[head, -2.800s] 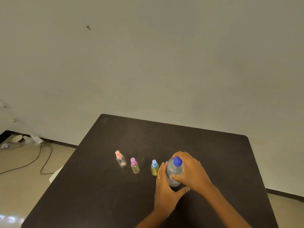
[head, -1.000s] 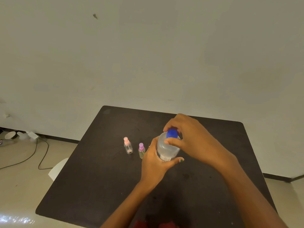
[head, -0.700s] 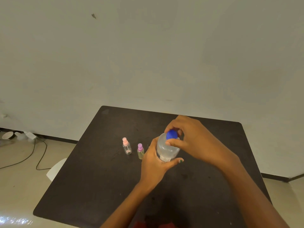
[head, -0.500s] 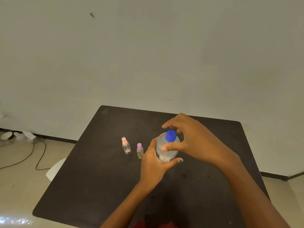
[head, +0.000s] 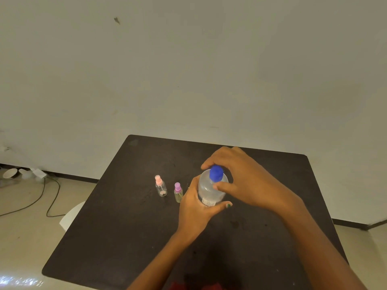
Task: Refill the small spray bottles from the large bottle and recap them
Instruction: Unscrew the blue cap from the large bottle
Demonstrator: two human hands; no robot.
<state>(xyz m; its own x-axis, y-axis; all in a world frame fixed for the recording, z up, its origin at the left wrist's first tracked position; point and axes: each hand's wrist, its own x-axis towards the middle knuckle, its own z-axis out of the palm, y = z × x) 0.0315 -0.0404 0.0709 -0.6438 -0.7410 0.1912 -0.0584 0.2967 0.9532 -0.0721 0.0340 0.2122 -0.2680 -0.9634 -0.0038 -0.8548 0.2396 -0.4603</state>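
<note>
A large clear bottle point(head: 208, 190) with a blue cap point(head: 216, 173) is held above the dark table point(head: 125, 227). My left hand point(head: 193, 208) grips the bottle's body from the left. Around the blue cap curl the fingers and thumb of my right hand point(head: 245, 181). Two small spray bottles stand to the left: one with a pink cap point(head: 160, 186) and one with a purple cap point(head: 178, 192). A third small bottle with a blue cap, seen earlier, is hidden behind my left hand.
The table's left edge drops to a beige floor with a black cable point(head: 48, 197), a white power strip point(head: 38, 173) and a bowl point(head: 10, 173) by the wall. A white seat edge point(head: 71, 214) shows beside the table.
The large bottle was lifted off the table and raised toward me. My right hand shifted its fingers around the blue cap, thumb now on the cap's near side.
</note>
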